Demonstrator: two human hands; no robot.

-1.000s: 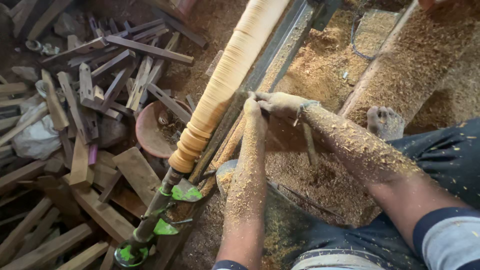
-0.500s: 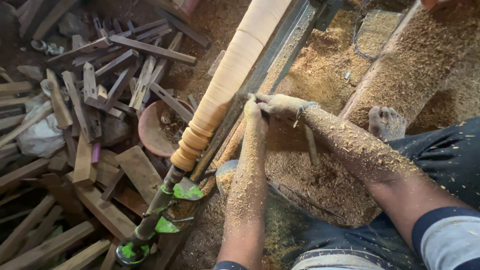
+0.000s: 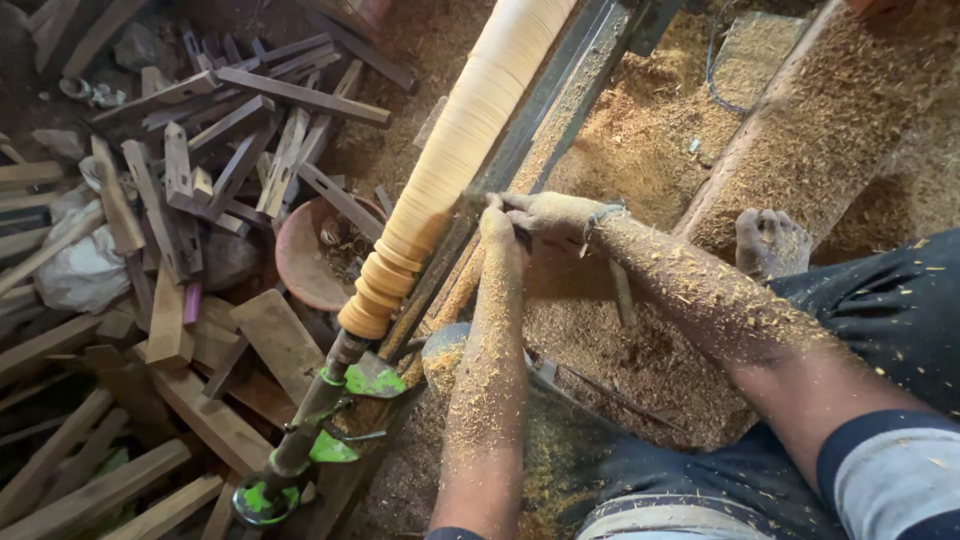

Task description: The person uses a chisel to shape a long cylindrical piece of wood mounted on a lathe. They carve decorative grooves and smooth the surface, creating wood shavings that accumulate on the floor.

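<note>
Mid-frame, both sawdust-covered hands, left hand (image 3: 497,222) and right hand (image 3: 556,212), closed around a thin tool, steadying it against the pale wooden spindle (image 3: 455,160) running to the upper middle.

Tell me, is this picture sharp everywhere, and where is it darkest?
Head view: the long pale workpiece looks smeared along its length, probably spinning; the left hand, right hand and scrap sticks read fairly crisp; light is soft, darkest at the top left corner.

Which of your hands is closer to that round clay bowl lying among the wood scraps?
Left. The left hand sits by the turned wooden spindle, across it from the clay bowl. The right hand lies just beyond, farther away.
</note>
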